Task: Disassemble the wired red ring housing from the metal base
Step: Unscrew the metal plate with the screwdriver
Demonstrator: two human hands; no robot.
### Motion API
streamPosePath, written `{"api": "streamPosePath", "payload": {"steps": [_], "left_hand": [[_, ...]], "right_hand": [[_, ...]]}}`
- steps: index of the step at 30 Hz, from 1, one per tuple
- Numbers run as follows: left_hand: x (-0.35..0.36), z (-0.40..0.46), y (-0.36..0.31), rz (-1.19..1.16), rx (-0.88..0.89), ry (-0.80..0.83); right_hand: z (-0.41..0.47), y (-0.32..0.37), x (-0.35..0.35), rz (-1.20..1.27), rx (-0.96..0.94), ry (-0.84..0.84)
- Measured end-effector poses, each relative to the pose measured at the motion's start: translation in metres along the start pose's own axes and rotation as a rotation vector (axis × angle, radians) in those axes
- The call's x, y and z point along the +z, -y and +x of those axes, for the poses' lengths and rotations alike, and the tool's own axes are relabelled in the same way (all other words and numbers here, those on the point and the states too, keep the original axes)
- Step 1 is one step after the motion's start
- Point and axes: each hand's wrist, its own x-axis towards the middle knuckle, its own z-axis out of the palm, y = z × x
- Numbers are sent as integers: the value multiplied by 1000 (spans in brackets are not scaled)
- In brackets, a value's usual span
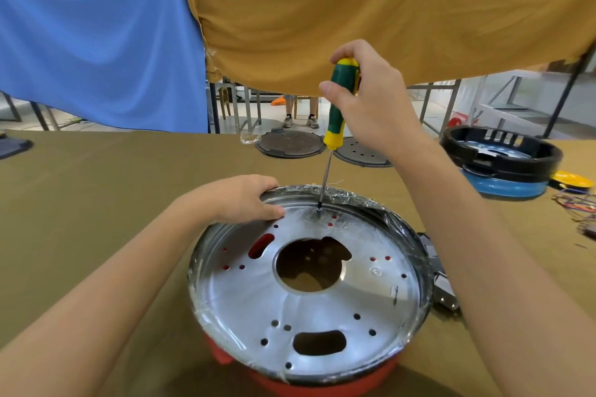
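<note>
Head view looks down on a desk (96, 203) covered in olive-brown cloth, with a blue sheet (96, 35) and a mustard-yellow sheet (354, 3) hanging beyond its far edge. Under the sheets, a person's legs and shoes (300, 121) show on the floor past the desk.

Close to the near edge, about midway along it, sits the round metal base (322, 306), a shiny disc with a large central opening, two oblong slots and many small holes, its rim wrapped in clear film. Beneath it the red ring housing (322, 388) shows as a red band along the near side, and red is visible through several holes in the disc. A dark metal part (442, 284) lies touching or just beside the base's right rim; which cannot be told.

Toward the far right corner, a black ring part stacked on a blue one (503, 161) stands on the desk, with a yellow piece (572, 179) and a tangle of coloured wires (577, 203) beside it at the right edge. Two dark round plates (290, 143) lie at the far edge, near the middle.

The right hand (371, 100) is wrapped around the green-and-yellow handle of a screwdriver (338, 100), held nearly upright with its tip set into the disc near the far rim. The left hand (238, 200) rests on the base's far-left rim, fingers curled over the edge and thumb lying on the disc.
</note>
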Motion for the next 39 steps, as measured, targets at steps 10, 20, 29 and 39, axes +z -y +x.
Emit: {"api": "streamPosePath", "payload": {"steps": [10, 20, 29, 39], "left_hand": [[1, 2, 2, 29, -18, 12], [3, 6, 2, 82, -6, 11], [4, 6, 1, 112, -14, 27], [4, 6, 1, 98, -25, 22]], "right_hand": [[3, 4, -6, -48, 10, 114], [-1, 4, 1, -170, 5, 144], [3, -6, -14, 53, -14, 242], [0, -8, 6, 18, 54, 83]]}}
